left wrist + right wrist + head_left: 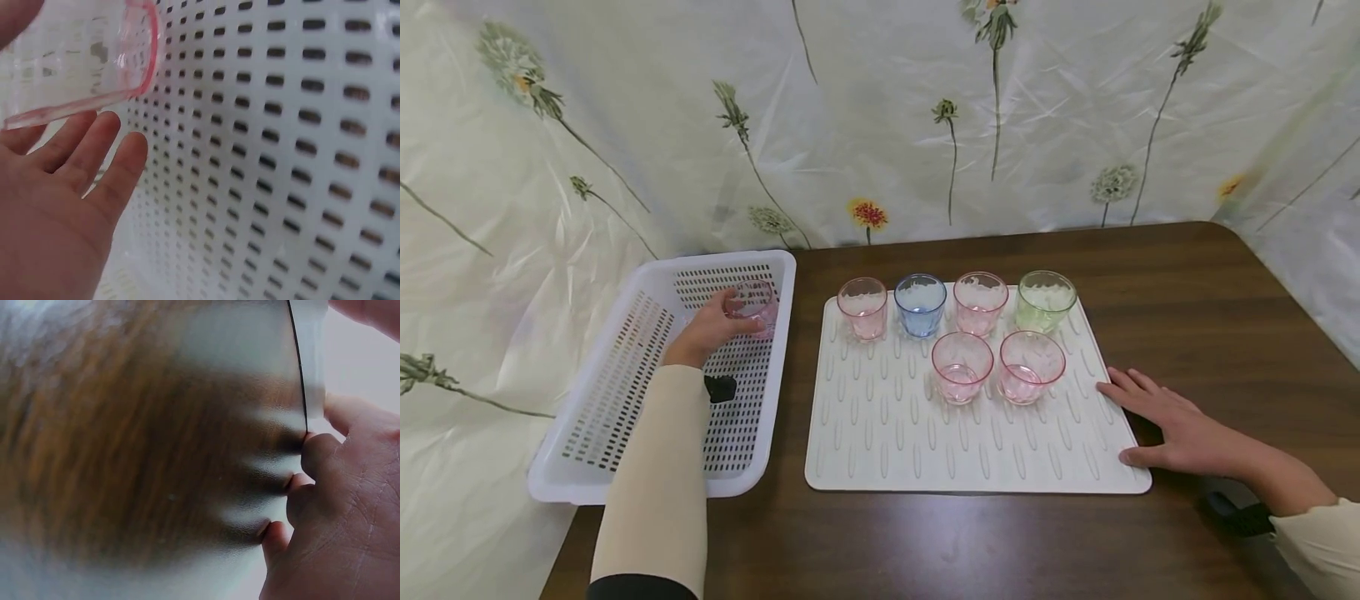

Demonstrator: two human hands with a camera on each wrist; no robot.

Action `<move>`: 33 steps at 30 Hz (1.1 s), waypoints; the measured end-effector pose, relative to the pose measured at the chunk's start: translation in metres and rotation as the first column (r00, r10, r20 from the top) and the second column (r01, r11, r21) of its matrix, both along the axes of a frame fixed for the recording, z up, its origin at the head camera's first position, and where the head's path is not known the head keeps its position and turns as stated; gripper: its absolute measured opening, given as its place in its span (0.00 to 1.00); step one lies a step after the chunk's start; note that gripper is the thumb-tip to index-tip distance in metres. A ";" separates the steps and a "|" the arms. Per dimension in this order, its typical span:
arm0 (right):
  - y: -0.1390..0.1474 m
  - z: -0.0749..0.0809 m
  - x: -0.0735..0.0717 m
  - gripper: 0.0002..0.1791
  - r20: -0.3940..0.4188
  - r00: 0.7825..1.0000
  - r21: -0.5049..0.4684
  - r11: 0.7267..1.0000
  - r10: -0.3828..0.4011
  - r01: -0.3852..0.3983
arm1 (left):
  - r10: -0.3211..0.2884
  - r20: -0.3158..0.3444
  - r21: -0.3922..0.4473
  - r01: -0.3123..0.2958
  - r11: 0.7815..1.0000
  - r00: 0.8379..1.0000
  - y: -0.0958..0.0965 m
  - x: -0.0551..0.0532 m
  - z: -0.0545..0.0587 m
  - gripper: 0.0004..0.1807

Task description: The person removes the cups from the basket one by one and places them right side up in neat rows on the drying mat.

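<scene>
Inside the white basket, my left hand (703, 333) holds a clear drinking glass (756, 293) with a pink rim, thumb on one side and fingers on the other. In the left wrist view the glass (81, 62) lies tipped sideways near the perforated basket wall (250, 125). My right hand (1183, 433) lies with fingers spread at the right edge of a white ribbed drying mat (880, 450). From the right wrist, its fingertips (278, 540) touch down on the table beside the mat's edge.
Several glasses stand upright on the mat: a blue glass (920, 307), a green glass (1045, 302) and several pink ones, such as the front pink glass (961, 371). The basket (778, 367) sits left of the mat on a dark wooden table (910, 542). A flowered curtain (880, 125) hangs behind.
</scene>
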State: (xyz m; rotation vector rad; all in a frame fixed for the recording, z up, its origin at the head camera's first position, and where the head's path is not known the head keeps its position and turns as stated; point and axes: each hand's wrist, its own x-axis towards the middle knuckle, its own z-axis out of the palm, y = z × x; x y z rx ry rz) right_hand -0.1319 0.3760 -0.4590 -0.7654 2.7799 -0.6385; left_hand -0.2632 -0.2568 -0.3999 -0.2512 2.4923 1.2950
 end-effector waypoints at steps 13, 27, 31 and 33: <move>0.001 -0.001 -0.001 0.52 0.034 0.999 -0.010 1.000 -0.028 0.028 | 0.015 0.000 0.057 -0.014 0.998 1.000 -0.001 -0.002 -0.005 0.48; 0.000 0.002 0.000 0.53 0.048 0.998 -0.005 1.000 -0.028 0.028 | -0.001 0.035 0.037 -0.001 0.999 0.999 -0.003 -0.003 -0.004 0.48; 0.000 0.001 0.001 0.53 0.026 1.000 -0.004 1.000 -0.011 0.011 | -0.036 -0.009 -0.039 0.036 0.999 0.999 -0.004 0.002 0.008 0.47; 0.000 0.001 0.002 0.53 0.027 1.000 -0.008 1.000 -0.011 0.012 | -0.036 -0.039 -0.067 0.034 0.997 0.999 -0.006 0.003 0.015 0.47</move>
